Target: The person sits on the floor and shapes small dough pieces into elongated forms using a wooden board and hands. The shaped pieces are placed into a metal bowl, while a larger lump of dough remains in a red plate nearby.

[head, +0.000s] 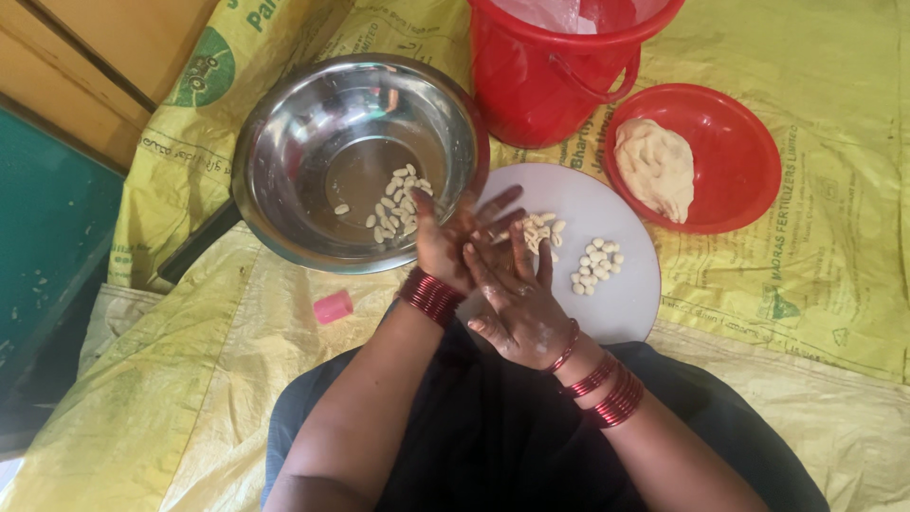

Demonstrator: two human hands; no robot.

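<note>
Bright daylight, bowl (pixel 355 156) glare, soft shadows

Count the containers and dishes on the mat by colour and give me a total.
Red: 2, the bucket and the red bowl with dough
Steel: 1, the steel bowl
White: 1, the round plate
Total: 4

Yellow sacking (pixel 787 313) bears steel bowl (pixel 284 142), bucket (pixel 531 90), plates (pixel 626 294).

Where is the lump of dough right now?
In the head view, the lump of dough lies in the red plate at upper right, beside the red bucket and the white board.
</note>
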